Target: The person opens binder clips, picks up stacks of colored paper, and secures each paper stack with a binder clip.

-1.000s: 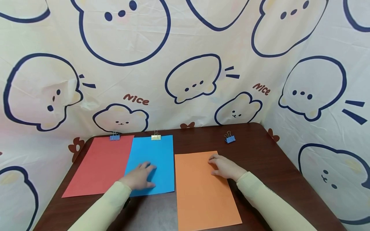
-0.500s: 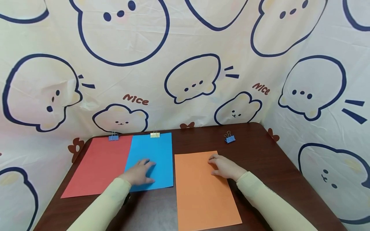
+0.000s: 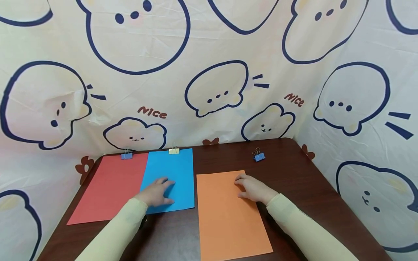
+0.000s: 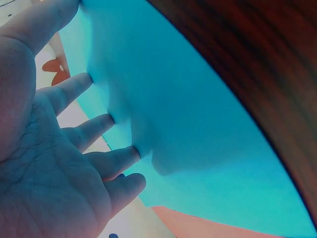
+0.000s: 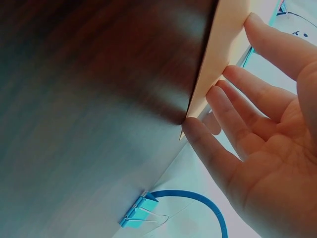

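Positioning blue paper (image 3: 181, 175), left of centre in frame, seems in hand: it's touched by L hand (image 3: 155, 193), fingers spread. Orange paper (image 3: 230, 217), lower centre, is touched by R hand (image 3: 255, 188), fingers loose. Light, flat pressure prob. needed next.

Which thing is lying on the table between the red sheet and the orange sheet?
In the head view, the blue sheet lies there, the left hand touching it; a narrow bare strip of table separates it from the orange sheet.

- plain blue sheet (image 3: 183, 177)
- plain orange sheet (image 3: 228, 221)
- plain red sheet (image 3: 112, 188)
- blue clips (image 3: 126, 156) (image 3: 259, 157)
- pale-yellow clip (image 3: 174, 151)
- brown wood-grain table (image 3: 284, 174)
- pale-yellow sleeves (image 3: 115, 228) (image 3: 305, 228)
- whitish backdrop (image 3: 209, 47), navy cartoon outlines
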Demonstrator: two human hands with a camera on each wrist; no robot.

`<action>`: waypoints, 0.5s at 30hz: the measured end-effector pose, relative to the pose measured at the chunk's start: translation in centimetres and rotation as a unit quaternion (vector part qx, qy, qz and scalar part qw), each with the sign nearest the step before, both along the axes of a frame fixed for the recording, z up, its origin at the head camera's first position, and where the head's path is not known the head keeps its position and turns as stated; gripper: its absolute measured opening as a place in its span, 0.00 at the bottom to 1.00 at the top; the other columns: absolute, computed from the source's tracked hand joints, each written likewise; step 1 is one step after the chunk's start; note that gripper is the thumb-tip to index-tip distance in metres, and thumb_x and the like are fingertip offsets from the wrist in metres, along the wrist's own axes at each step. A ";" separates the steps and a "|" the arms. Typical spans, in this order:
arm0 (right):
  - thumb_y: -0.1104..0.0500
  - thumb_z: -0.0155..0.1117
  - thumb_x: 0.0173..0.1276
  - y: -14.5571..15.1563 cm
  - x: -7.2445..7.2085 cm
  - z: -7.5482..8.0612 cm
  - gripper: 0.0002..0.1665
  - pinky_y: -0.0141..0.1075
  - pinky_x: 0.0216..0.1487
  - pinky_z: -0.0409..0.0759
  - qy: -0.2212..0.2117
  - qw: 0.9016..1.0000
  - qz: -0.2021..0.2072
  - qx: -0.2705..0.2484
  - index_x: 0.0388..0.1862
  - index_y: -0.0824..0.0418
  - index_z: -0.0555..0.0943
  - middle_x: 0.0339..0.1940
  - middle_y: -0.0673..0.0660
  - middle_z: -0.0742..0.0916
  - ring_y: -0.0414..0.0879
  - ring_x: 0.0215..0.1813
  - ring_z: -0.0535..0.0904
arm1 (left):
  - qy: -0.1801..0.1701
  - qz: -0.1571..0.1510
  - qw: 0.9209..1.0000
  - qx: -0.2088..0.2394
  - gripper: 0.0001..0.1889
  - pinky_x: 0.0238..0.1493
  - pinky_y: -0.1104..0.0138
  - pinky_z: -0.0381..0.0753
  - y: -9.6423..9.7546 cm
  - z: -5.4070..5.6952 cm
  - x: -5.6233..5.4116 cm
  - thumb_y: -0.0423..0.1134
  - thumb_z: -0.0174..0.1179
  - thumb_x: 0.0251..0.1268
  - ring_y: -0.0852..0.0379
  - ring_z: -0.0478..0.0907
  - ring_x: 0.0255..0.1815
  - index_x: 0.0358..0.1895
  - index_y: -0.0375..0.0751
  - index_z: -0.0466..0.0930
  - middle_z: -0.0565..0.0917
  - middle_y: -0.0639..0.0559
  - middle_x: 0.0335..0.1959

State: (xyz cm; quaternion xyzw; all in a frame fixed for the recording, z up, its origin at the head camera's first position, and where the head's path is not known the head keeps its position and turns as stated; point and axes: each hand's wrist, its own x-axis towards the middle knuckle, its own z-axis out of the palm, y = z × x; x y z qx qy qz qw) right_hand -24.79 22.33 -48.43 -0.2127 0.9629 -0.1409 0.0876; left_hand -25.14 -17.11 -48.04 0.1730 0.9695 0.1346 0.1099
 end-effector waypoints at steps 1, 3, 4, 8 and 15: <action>0.56 0.75 0.67 0.0 0.0 0.0 0.28 0.48 0.72 0.74 0.000 1.000 0.000 0.000 0.63 0.65 0.82 0.67 0.59 0.80 0.55 0.69 0.76 | 0.001 0.001 1.000 -0.002 0.40 0.63 0.37 0.77 0.0 0.0 0.0 0.50 0.75 0.60 0.28 0.62 0.76 0.74 0.43 0.71 0.65 0.32 0.77; 0.56 0.75 0.67 0.0 0.0 0.0 0.27 0.48 0.72 0.74 0.000 1.000 -0.001 -0.002 0.63 0.65 0.82 0.67 0.59 0.80 0.55 0.69 0.76 | 0.002 0.002 1.000 -0.004 0.40 0.62 0.37 0.77 0.0 0.0 0.0 0.51 0.75 0.60 0.28 0.62 0.76 0.74 0.43 0.71 0.65 0.33 0.77; 0.56 0.75 0.67 0.0 0.0 0.0 0.27 0.48 0.71 0.74 0.000 1.000 -0.001 -0.002 0.63 0.65 0.82 0.66 0.59 0.80 0.55 0.69 0.76 | 0.001 0.004 1.000 -0.003 0.40 0.63 0.37 0.77 -0.1 -0.1 0.0 0.51 0.75 0.60 0.28 0.62 0.76 0.74 0.44 0.71 0.65 0.33 0.77; 0.57 0.75 0.67 0.0 0.1 0.0 0.27 0.48 0.71 0.75 0.001 1.000 -0.002 -0.003 0.63 0.65 0.83 0.66 0.59 0.80 0.55 0.68 0.77 | 0.005 0.002 1.000 -0.002 0.40 0.63 0.37 0.77 -0.1 0.0 0.1 0.51 0.75 0.60 0.28 0.62 0.76 0.74 0.44 0.71 0.65 0.33 0.77; 0.57 0.75 0.67 -0.1 0.1 0.0 0.27 0.48 0.71 0.75 0.001 1.000 -0.002 -0.004 0.62 0.65 0.83 0.66 0.59 0.80 0.55 0.68 0.77 | 0.010 -0.002 1.000 -0.003 0.39 0.64 0.37 0.76 -0.1 0.1 0.4 0.51 0.75 0.60 0.28 0.63 0.75 0.73 0.43 0.71 0.66 0.32 0.76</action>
